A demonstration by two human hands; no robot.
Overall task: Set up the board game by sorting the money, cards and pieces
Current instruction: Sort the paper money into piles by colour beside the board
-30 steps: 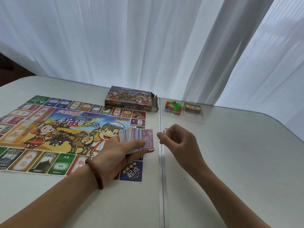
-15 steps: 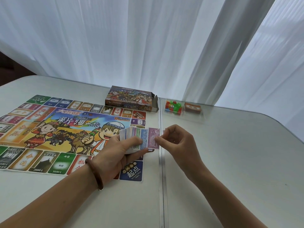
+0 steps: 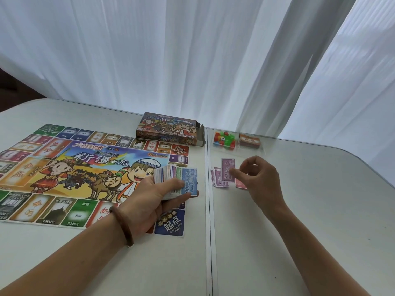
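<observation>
The left hand (image 3: 149, 197) grips a fanned money stack (image 3: 177, 180), blue 2000 note on top, over the board's (image 3: 64, 174) near right corner. The right hand (image 3: 258, 180) pinches a purple 5000 note (image 3: 228, 169) above the purple pile (image 3: 220, 182) on the tabletop (image 3: 299, 210), right of the board

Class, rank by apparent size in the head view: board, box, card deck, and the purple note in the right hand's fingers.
1. board
2. box
3. purple note and card deck look about alike; the deck lies farther off, so I do not rank them.
</observation>
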